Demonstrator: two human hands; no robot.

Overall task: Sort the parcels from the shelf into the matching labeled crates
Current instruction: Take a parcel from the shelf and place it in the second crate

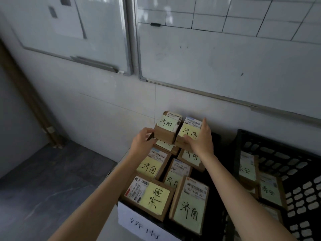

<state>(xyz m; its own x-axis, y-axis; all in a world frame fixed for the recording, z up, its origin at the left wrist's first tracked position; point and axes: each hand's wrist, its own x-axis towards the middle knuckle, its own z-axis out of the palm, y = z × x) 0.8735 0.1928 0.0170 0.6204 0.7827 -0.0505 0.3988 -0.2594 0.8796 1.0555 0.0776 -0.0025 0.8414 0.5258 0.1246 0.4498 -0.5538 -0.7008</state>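
While both hands press two small parcels side by side above the far end of the near crate (125,213), the likeliest slip is that pair toppling off the stacked layer beneath, since they sit high and close to the wall. That crate's white front tag is cut off and I can't read it; the black crate (305,188) beside it holds parcels marked 泰安. The left hand (141,142) has fingers curled against the left parcel (165,132), and the right hand (201,138) is clamped over the right parcel (188,134). Every yellow note here reads 济南.
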